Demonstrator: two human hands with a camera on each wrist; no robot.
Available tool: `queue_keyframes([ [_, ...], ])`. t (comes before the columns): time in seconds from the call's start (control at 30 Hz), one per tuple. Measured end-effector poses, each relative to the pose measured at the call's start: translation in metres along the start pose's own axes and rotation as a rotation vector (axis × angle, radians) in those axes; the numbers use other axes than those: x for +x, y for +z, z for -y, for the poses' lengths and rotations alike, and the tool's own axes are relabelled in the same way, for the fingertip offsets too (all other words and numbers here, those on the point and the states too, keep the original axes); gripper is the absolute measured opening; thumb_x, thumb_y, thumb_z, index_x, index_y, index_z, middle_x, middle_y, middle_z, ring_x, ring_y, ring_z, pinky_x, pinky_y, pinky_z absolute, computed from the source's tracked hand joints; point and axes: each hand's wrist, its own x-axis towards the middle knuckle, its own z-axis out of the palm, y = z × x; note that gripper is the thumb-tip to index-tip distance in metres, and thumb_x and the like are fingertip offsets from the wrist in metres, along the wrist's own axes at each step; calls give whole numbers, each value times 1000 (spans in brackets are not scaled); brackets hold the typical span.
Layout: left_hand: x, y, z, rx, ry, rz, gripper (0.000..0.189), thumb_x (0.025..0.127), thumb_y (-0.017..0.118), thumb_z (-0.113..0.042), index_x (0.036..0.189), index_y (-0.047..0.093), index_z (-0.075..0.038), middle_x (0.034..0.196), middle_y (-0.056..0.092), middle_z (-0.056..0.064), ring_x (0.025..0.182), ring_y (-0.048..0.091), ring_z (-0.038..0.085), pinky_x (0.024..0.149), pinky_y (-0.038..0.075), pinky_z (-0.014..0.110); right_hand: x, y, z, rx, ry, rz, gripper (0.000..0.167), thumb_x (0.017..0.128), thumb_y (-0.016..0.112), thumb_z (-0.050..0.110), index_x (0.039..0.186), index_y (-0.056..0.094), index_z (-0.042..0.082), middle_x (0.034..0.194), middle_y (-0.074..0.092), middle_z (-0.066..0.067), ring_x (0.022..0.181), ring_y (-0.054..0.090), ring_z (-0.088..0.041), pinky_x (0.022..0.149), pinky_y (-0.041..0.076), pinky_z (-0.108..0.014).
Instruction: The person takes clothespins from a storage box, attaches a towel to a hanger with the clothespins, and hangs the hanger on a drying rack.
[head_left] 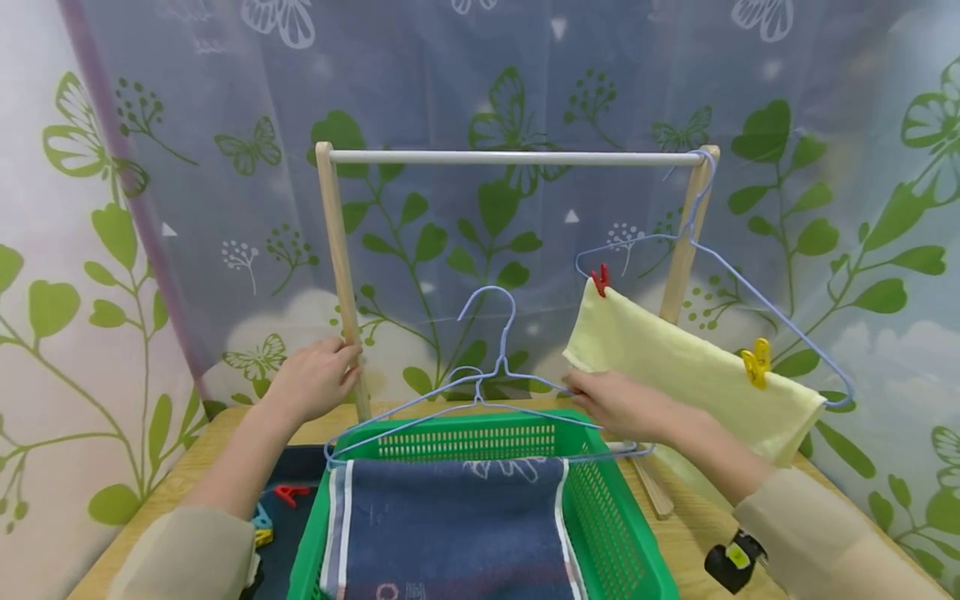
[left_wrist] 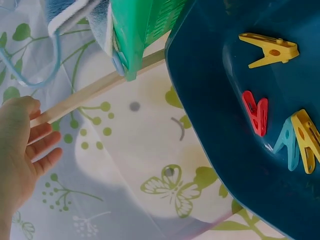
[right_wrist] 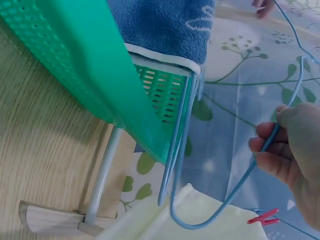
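Observation:
My left hand (head_left: pixel 311 383) holds the left wooden post (head_left: pixel 341 267) of a small clothes rack, the post lying between thumb and forefinger in the left wrist view. With my right hand (head_left: pixel 618 404) I pinch the right shoulder of a blue-purple wire hanger (head_left: pixel 504 333). Its hook stands up below the white rail (head_left: pixel 517 157), apart from it. Close behind shows a second hanger (head_left: pixel 477 392), partly overlapped by the first. A dark blue towel (head_left: pixel 450 525) with white edging drapes from the lower bars, over a green basket (head_left: pixel 626 525).
Right of the basket, a pale yellow cloth (head_left: pixel 690 350) hangs from another hanger (head_left: pixel 772 304) on the rail, clipped by a red clothespin (head_left: pixel 600 280) and a yellow clothespin (head_left: pixel 757 363). A dark blue tub (left_wrist: pixel 210 125) with several clothespins stands left of the basket. A patterned curtain (head_left: pixel 420 75) backs the wooden table (head_left: pixel 202 454).

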Motion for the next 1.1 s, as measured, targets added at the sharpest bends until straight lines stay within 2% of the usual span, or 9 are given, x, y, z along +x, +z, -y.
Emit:
queue_keyframes([
  [0.3,-1,-4,1,6,29,-4,33,84,63,-11,115,62,2,103,61,18,87,61,33,65,50,42,-15,-15,3,-9,-108,-255,10,89,55,-2,89,51,7,68,44,11,53,36,1,49,36,-20],
  [0.57,-4,-3,0,-3,8,22,35,86,61,-12,118,60,1,108,59,19,93,58,35,73,49,46,-15,-35,12,-105,-199,-359,24,76,64,-11,89,53,6,69,45,9,57,37,0,51,37,-19],
  [0.6,-5,-3,0,-3,10,23,36,86,62,-13,119,60,1,108,59,19,93,58,35,73,49,46,-14,-38,13,-117,-215,-374,20,79,63,-9,89,53,6,70,45,8,58,38,0,51,37,-19],
  [0.67,-5,-2,1,-8,11,28,36,86,62,-13,119,59,1,108,59,19,93,58,35,74,49,46,-14,-42,15,-142,-252,-413,3,90,57,4,89,54,5,70,49,7,59,39,-1,52,38,-20],
  [0.77,-5,1,2,-19,9,37,37,87,62,-14,120,59,1,110,58,19,94,58,35,76,48,46,-14,-50,17,-172,-290,-466,27,99,41,26,89,55,5,72,53,5,58,41,-2,52,40,-20],
  [0.83,-5,2,3,-26,3,48,37,87,61,-13,121,58,2,111,57,20,97,57,36,78,47,47,-15,-55,20,-193,-296,-491,40,99,32,36,89,56,5,72,56,4,58,42,-2,51,40,-21],
  [0.97,-5,3,3,-31,2,53,36,87,62,-11,120,57,2,112,57,20,99,56,36,79,47,47,-19,-65,26,-215,-279,-494,41,99,32,38,89,57,7,73,55,6,57,41,-1,50,38,-19],
  [1.1,-6,4,3,-26,11,43,35,86,64,-10,118,58,1,111,57,20,98,56,35,77,48,46,-23,-74,29,-246,-305,-527,39,99,34,36,88,56,6,71,54,6,55,41,-1,48,36,-16],
])
